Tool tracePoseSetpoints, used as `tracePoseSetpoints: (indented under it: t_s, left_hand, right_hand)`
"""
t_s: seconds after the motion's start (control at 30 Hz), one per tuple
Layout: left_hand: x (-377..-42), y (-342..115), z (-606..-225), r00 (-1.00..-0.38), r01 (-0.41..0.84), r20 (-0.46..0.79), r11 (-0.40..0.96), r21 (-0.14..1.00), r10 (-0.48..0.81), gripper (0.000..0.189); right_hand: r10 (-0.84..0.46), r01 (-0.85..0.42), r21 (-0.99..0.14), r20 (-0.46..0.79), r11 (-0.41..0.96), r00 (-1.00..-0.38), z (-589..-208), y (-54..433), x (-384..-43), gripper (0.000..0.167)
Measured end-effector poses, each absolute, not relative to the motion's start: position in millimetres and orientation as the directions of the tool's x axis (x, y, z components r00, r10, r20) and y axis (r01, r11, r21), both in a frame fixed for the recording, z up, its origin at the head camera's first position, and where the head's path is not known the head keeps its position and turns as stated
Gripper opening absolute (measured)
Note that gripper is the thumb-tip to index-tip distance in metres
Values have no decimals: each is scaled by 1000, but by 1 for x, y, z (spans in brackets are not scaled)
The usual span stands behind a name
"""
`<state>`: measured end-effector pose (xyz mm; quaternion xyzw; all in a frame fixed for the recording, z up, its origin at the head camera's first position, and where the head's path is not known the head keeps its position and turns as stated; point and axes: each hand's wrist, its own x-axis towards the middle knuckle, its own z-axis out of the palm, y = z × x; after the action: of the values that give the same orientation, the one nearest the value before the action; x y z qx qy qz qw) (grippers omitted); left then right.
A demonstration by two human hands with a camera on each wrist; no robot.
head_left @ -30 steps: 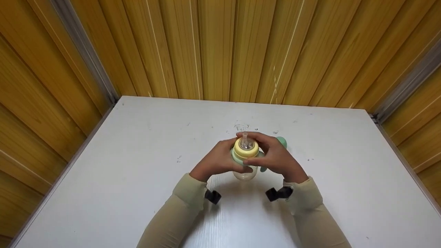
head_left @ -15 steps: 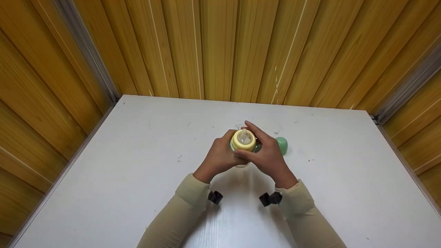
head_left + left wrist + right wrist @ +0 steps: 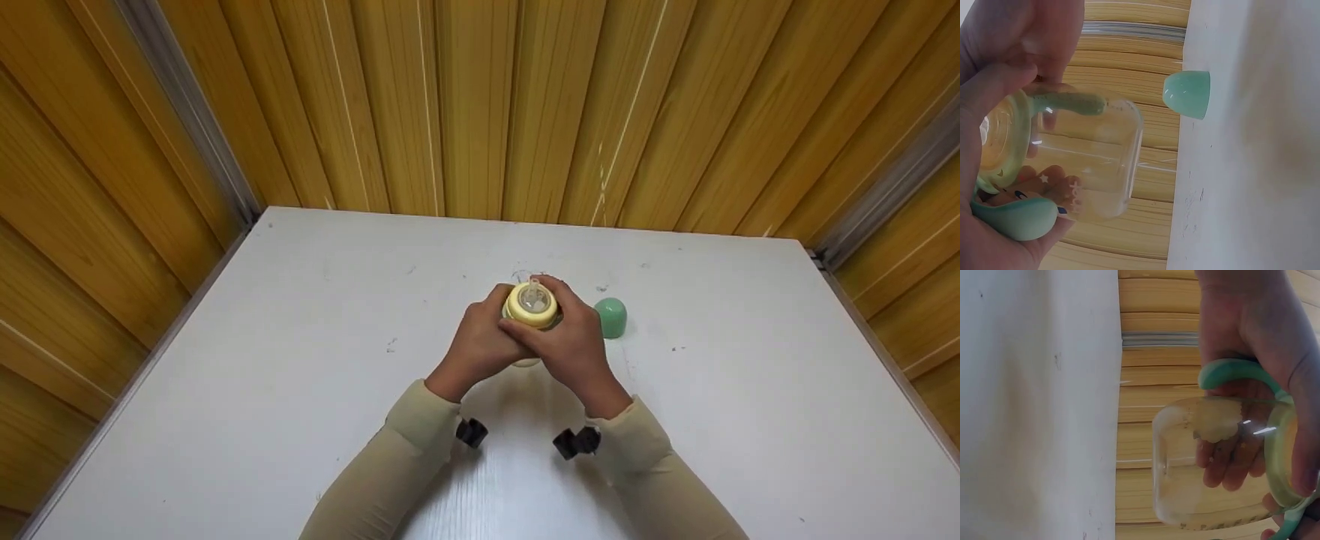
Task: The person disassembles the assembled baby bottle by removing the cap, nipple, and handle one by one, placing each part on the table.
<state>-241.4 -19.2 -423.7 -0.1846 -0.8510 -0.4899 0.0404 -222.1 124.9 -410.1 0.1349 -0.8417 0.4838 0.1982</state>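
A baby bottle with a clear body (image 3: 1103, 163) is held upright above the table, a little right of middle in the head view. On top sit a yellow collar ring (image 3: 529, 319) and a clear teat (image 3: 534, 285). Green side handles (image 3: 1235, 370) hang from its neck. My left hand (image 3: 482, 341) grips the bottle round the neck and handle from the left. The right hand (image 3: 574, 341) wraps the collar from the right, thumb across the front, fingers behind. The bottle body looks empty in both wrist views. Beside the right hand, a green domed cap (image 3: 612, 318) stands on the table.
The white table (image 3: 262, 375) has small dark marks on its surface. Wood-patterned panel walls (image 3: 472, 112) rise behind it and at both sides, with grey metal posts (image 3: 195, 120) in the corners. Black wrist cameras (image 3: 471, 433) sit at both cuffs.
The bottle has been drawn slightly up and left in the head view. My right fingers straightened off the collar, then closed round it again, and the right wrist swung inward, uncovering the cap.
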Motion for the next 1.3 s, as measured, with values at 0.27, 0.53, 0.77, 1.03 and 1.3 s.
tracePoseSetpoints:
  t_s: [0.27,0.53,0.77,1.03,1.3]
  left_hand:
    - [-241,-20,-424,-913,394,285,451,801,291,70]
    - [-243,-22,-426,-914,378,256,431,819,315,66]
    - [-246,-25,-428,-912,337,208,359,870,353,68]
    - [-249,-36,-428,-869,374,233,271,887,436,67]
    - [-251,-43,-425,-809,423,250,233,876,532,69]
  right_hand:
    - [-37,-424,-777,462,465,-886,-407,126,-220,66]
    - [-52,-416,-820,432,394,-901,-408,127,-220,65]
    - [-96,-408,-828,404,385,-910,-407,130,-220,63]
    - [-157,-380,-872,348,308,-924,-405,134,-220,61]
    - [-223,-382,-905,339,189,-914,-404,139,-219,56]
